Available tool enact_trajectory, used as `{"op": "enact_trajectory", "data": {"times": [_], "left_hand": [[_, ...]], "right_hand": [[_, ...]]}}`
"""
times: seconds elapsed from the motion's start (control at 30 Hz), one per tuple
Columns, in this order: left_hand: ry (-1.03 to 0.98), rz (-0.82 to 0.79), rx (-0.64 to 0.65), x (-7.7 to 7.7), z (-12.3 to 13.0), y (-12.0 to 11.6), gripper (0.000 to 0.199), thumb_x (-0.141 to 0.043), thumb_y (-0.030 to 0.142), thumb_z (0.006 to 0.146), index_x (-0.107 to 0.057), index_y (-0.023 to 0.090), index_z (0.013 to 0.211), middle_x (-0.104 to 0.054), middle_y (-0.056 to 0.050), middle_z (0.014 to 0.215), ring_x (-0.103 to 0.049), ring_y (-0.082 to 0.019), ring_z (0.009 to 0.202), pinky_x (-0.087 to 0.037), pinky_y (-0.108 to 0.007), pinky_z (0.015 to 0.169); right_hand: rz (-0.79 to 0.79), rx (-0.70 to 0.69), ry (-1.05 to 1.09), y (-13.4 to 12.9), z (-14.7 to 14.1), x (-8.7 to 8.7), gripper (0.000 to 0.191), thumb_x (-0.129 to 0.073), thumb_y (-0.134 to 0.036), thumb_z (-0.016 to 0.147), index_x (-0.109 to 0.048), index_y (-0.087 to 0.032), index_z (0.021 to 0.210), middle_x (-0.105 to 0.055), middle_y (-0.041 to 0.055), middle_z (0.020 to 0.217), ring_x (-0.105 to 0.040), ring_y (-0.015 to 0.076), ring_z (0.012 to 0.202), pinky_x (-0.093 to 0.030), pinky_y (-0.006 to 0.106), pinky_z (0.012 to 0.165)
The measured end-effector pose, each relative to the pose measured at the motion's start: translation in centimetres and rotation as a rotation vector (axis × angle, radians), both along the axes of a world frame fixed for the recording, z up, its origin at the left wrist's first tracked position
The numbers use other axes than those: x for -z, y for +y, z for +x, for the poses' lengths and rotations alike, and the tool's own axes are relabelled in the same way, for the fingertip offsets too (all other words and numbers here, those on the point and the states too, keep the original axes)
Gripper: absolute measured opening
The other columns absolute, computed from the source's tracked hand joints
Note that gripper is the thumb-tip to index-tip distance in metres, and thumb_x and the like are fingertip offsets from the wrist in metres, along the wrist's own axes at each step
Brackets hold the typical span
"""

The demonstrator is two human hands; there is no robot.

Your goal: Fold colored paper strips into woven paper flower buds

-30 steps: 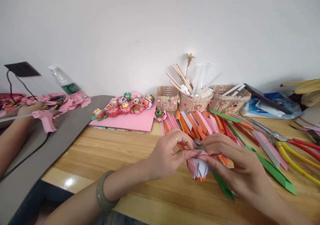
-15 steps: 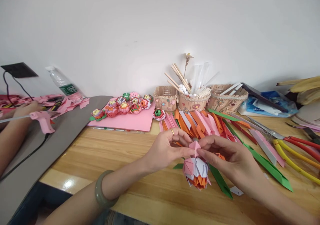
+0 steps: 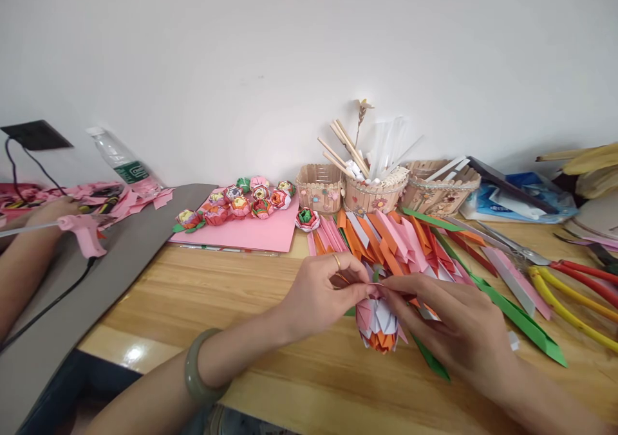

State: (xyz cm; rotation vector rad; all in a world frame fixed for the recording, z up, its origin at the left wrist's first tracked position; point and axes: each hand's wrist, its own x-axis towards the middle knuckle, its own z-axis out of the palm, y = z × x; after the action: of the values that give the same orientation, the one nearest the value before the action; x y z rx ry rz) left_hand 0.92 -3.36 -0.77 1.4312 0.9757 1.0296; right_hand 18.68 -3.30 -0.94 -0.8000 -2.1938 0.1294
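A folded paper flower (image 3: 381, 324) in pink, pale lavender and orange is at the right of the middle, directly under my fingertips. Just above it, my left hand (image 3: 318, 296) has thumb and index finger closed on a small folded pink paper piece (image 3: 374, 287), seen nearly edge-on. From the other side my right hand (image 3: 447, 319) pinches the same piece. Most of the piece is hidden by the fingers, and whether it touches the flower I cannot tell. A green folded strip (image 3: 431, 358) shows on the table behind the flower.
Behind my hands lie several folded paper strips (image 3: 386, 242). Finished paper flowers (image 3: 240, 207) sit on pink card (image 3: 232, 240). Decorated baskets (image 3: 319, 187) stand by the wall. Scissors (image 3: 524, 251) and yellow-handled pliers (image 3: 555, 300) lie right. Another person's arm (image 3: 29, 248) is beside a pink glue gun (image 3: 84, 234).
The pink paper piece has tipped from facing me to nearly edge-on. My right hand has turned over it, its fingers now flatter and covering more of the flower's right side.
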Motion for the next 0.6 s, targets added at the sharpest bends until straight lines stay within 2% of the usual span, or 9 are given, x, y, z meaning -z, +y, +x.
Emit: {"op": "enact_trajectory", "data": {"times": [0.07, 0.13, 0.2, 0.27, 0.37, 0.47, 0.6], "left_hand": [[0.019, -0.024, 0.013, -0.1, 0.0, 0.2, 0.017, -0.066, 0.029, 0.068, -0.058, 0.014, 0.073, -0.061, -0.002, 0.069, -0.058, -0.012, 0.065, -0.047, -0.025, 0.064], [0.017, -0.079, 0.051, -0.2, -0.1, 0.5, 0.018, -0.067, 0.028, 0.066, -0.06, 0.013, 0.074, -0.062, -0.003, 0.073, -0.057, -0.011, 0.067, -0.047, -0.025, 0.066], [0.01, -0.123, 0.081, -0.2, -0.1, 0.8, 0.019, -0.068, 0.029, 0.065, -0.06, 0.012, 0.071, -0.062, -0.003, 0.071, -0.056, -0.01, 0.065, -0.046, -0.024, 0.065], [0.002, -0.133, 0.075, -0.2, -0.2, 1.0, 0.02, -0.069, 0.029, 0.063, -0.06, 0.012, 0.069, -0.062, -0.002, 0.069, -0.055, -0.009, 0.063, -0.046, -0.023, 0.064], [0.002, -0.124, 0.042, -0.2, -0.4, 1.1, 0.021, -0.07, 0.03, 0.062, -0.061, 0.012, 0.068, -0.063, -0.002, 0.069, -0.056, -0.01, 0.062, -0.045, -0.023, 0.063], [0.012, -0.144, 0.024, -0.4, -0.4, 1.1, 0.021, -0.071, 0.03, 0.061, -0.061, 0.012, 0.066, -0.063, -0.002, 0.067, -0.056, -0.01, 0.062, -0.045, -0.024, 0.063], [0.037, -0.178, -0.005, -0.4, -0.2, 1.1, 0.021, -0.071, 0.03, 0.06, -0.06, 0.012, 0.063, -0.062, -0.002, 0.064, -0.055, -0.01, 0.059, -0.044, -0.024, 0.06]], "right_hand": [[0.021, 0.037, 0.046, 0.0, 0.0, 0.0, 0.005, -0.055, -0.016, 0.081, -0.057, -0.02, 0.083, -0.067, -0.0007, 0.064, -0.057, 0.0094, 0.048, -0.04, 0.021, 0.045], [-0.059, 0.055, 0.088, 0.0, 0.0, -0.3, 0.004, -0.055, -0.019, 0.081, -0.059, -0.02, 0.082, -0.068, -0.0004, 0.065, -0.058, 0.01, 0.048, -0.042, 0.021, 0.046], [-0.273, 0.033, 0.099, 0.1, 0.0, -0.7, 0.008, -0.053, -0.024, 0.083, -0.06, -0.021, 0.081, -0.069, 0.0001, 0.066, -0.06, 0.0117, 0.052, -0.045, 0.022, 0.048], [-0.551, -0.019, 0.098, 0.3, 0.0, -1.3, 0.014, -0.052, -0.03, 0.084, -0.062, -0.021, 0.08, -0.069, 0.0012, 0.069, -0.063, 0.0143, 0.06, -0.048, 0.023, 0.053], [-0.787, -0.081, 0.181, 0.6, -0.1, -2.1, 0.017, -0.058, -0.036, 0.079, -0.063, -0.02, 0.079, -0.069, 0.0033, 0.074, -0.063, 0.0163, 0.067, -0.05, 0.025, 0.059], [-0.896, -0.099, 0.245, 0.8, -0.2, -2.4, 0.019, -0.061, -0.037, 0.076, -0.063, -0.018, 0.074, -0.067, 0.0025, 0.07, -0.061, 0.0144, 0.064, -0.049, 0.023, 0.057], [-0.9, -0.047, 0.216, 0.8, -0.3, -1.9, 0.016, -0.059, -0.034, 0.077, -0.062, -0.019, 0.072, -0.066, 0.0012, 0.067, -0.06, 0.0134, 0.061, -0.047, 0.023, 0.055]]}}
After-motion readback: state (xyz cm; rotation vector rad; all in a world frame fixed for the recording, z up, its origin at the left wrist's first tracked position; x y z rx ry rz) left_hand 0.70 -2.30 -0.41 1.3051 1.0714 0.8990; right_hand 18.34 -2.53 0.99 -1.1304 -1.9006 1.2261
